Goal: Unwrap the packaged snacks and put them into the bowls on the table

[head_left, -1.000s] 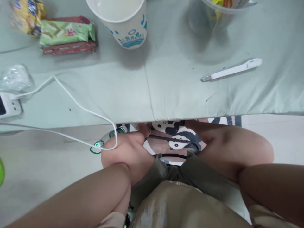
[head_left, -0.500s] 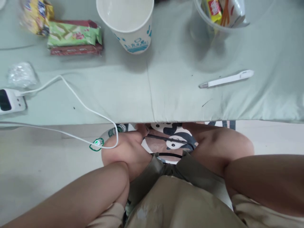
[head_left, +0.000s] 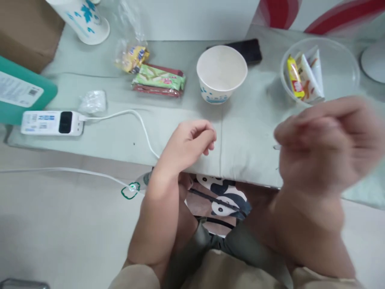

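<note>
My left hand [head_left: 195, 138] hovers at the table's front edge, its fingers curled in and the thumb folded over them. Nothing shows in it. Nearest to it is a white paper cup [head_left: 221, 98] with blue print, standing upright just beyond. Raised closer to the camera, my right hand [head_left: 327, 148] is smeared by motion; its fingers look bent, but I cannot make out their grip. Behind it, only the tip of the white utility knife [head_left: 276, 147] peeks out on the table. A clear plastic bowl [head_left: 343, 52] with several wrapped snacks stands beyond this hand.
Snack packets [head_left: 159, 78] lie left of the cup, behind crumpled clear plastic [head_left: 93, 101]. A white power strip [head_left: 51, 122] feeds a white cable [head_left: 120, 114] over the edge. A dark phone [head_left: 249, 50], a green container [head_left: 27, 94] and another patterned cup [head_left: 87, 20] stand further out.
Both forearms have come up from beside my legs, bringing my hands over the table. My view has tilted up and widened. My right hand now covers most of the utility knife.
</note>
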`<state>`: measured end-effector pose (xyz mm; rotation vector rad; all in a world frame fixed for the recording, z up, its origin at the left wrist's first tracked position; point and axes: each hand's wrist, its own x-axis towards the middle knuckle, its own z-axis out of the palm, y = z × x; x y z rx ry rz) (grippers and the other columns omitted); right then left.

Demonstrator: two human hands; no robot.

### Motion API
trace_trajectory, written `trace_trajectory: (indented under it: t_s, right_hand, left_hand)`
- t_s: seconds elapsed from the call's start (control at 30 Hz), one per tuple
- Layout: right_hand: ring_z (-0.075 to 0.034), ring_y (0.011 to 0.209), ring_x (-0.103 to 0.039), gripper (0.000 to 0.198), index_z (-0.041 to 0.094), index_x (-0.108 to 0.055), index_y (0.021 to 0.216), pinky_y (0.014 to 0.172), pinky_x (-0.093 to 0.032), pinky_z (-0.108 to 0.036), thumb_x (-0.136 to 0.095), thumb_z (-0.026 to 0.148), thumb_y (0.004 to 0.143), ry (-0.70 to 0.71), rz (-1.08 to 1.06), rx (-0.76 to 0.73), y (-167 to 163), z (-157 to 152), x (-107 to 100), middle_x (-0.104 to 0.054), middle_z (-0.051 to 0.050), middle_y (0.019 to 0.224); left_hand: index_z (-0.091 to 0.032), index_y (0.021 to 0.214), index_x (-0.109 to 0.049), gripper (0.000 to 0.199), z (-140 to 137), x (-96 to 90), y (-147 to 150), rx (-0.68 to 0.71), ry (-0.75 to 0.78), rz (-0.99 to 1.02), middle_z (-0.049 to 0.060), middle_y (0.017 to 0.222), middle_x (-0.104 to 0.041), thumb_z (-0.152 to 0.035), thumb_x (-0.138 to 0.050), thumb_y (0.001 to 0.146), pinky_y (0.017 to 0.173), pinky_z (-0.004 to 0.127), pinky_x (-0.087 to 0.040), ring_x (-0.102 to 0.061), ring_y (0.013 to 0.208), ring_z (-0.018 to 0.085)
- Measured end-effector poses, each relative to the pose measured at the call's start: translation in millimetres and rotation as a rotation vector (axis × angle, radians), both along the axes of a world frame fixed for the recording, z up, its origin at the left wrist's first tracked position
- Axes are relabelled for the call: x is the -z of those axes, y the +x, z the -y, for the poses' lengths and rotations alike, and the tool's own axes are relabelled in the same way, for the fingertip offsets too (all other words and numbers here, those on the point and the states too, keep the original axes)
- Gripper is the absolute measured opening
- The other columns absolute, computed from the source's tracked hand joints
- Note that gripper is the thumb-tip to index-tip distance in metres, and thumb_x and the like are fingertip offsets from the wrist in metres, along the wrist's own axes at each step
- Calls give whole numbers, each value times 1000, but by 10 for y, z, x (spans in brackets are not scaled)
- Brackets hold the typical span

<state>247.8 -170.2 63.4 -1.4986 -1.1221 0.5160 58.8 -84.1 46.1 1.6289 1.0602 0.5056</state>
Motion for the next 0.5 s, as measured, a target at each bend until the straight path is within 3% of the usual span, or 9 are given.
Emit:
trace_trajectory:
  t_s: [0.07, 0.17, 0.23, 0.37, 0.43, 0.5]
  right_hand:
    - [-15, 58, -51, 9, 27, -66, 86, 54, -41, -33, -63, 31, 93, 108, 18, -50, -294, -103, 118, -58, 1, 68]
    - [-19, 81, -66, 8, 27, -66, 98, 75, -55, -36, -58, 24, 95, 24, 111, -242, -630, -260, 324, -69, -2, 89]
    - [-23, 98, -68, 14, 27, -63, 105, 90, -56, -41, -53, 24, 95, 22, 194, -315, -776, -442, 449, -71, -4, 102]
    - [-27, 128, -58, 30, 28, -58, 118, 115, -43, -51, -50, 23, 90, 30, 441, -402, -969, -1051, 615, -67, -7, 128]
    - [-30, 140, -49, 36, 30, -58, 123, 121, -36, -55, -51, 22, 88, -35, 596, -390, -1047, -1398, 683, -63, -7, 137]
    - [-34, 148, -40, 46, 30, -56, 130, 122, -31, -60, -54, 19, 86, -135, 734, -353, -1115, -1693, 755, -57, -7, 146]
  left_hand:
    - [-20, 67, -59, 19, -73, 69, -36, -123, 87, 16, -3, 60, -58, -27, -56, 85, 56, 25, -43, -54, 57, 12]
    - [-20, 71, -58, 18, -94, 137, -156, -185, 186, 34, -4, 60, -57, -28, -58, 87, 57, 25, -40, -51, 56, 10]
    - [-21, 71, -56, 18, -99, 139, -257, -212, 218, 35, -4, 59, -55, -25, -56, 88, 58, 26, -39, -49, 55, 10]
    - [-23, 84, -58, 10, -134, 97, -438, -347, 234, -20, -5, 58, -52, -24, -53, 92, 57, 27, -36, -49, 54, 12]
    - [-24, 91, -59, 5, -147, 88, -492, -379, 246, -36, -6, 58, -51, -24, -54, 91, 58, 28, -37, -49, 54, 13]
    - [-24, 86, -58, 4, -149, 93, -520, -360, 251, -29, -6, 57, -49, -23, -56, 90, 59, 27, -37, -49, 54, 13]
